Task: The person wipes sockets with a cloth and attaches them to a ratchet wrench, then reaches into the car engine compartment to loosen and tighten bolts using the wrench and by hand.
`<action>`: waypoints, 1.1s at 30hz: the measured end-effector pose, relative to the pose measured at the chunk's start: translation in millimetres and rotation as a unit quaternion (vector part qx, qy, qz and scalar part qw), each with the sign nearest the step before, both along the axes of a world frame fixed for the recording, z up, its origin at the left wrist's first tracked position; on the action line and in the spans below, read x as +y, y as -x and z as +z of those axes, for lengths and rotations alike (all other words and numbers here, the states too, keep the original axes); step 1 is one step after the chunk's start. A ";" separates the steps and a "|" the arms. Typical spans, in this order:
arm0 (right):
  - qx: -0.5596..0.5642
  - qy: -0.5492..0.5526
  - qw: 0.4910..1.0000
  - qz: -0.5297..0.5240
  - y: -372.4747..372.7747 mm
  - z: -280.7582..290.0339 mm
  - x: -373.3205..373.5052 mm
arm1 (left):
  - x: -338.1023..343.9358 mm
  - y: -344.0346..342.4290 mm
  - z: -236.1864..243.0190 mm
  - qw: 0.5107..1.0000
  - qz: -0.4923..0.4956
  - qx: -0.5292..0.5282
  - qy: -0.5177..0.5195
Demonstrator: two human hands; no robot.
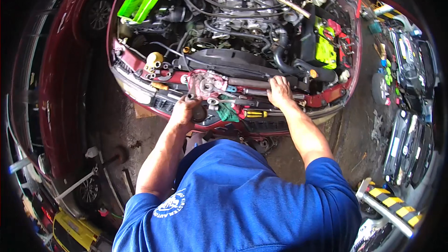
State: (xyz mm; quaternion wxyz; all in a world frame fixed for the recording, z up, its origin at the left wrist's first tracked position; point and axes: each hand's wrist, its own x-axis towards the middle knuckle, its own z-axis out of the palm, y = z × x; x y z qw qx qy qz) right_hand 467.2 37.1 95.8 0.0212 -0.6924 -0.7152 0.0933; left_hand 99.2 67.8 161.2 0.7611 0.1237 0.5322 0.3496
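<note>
My left hand holds a dark metal part at the front edge of a red car's open engine bay. My right hand rests with curled fingers on the front crossmember among long metal tools; what lies under the fingers is unclear. Between the hands are a pink rag with metal pieces, a green cloth, wrenches and a yellow-handled screwdriver. More sockets and small parts lie to the left along the crossmember.
The engine fills the bay, with bright green items on both sides. Another red car stands at left. At right are dark removed panels, scattered tools and a yellow-and-black striped lift arm.
</note>
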 end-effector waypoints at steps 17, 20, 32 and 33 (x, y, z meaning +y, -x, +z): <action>-0.038 0.219 0.972 -0.080 -86.5 19.7 -28.2 | -14.8 3.4 4.8 0.999 0.044 0.005 -0.019; -0.024 0.201 0.977 -0.059 -81.9 35.1 -31.8 | -6.9 -1.2 0.3 1.000 0.025 -0.015 -0.003; 0.414 -0.127 0.901 0.018 71.8 176.9 -55.7 | 7.3 -26.2 -7.7 0.998 0.000 -0.009 -0.057; 0.406 -0.139 0.902 0.043 77.2 168.2 -58.5 | 11.1 -31.0 -7.9 0.997 -0.021 -0.020 -0.070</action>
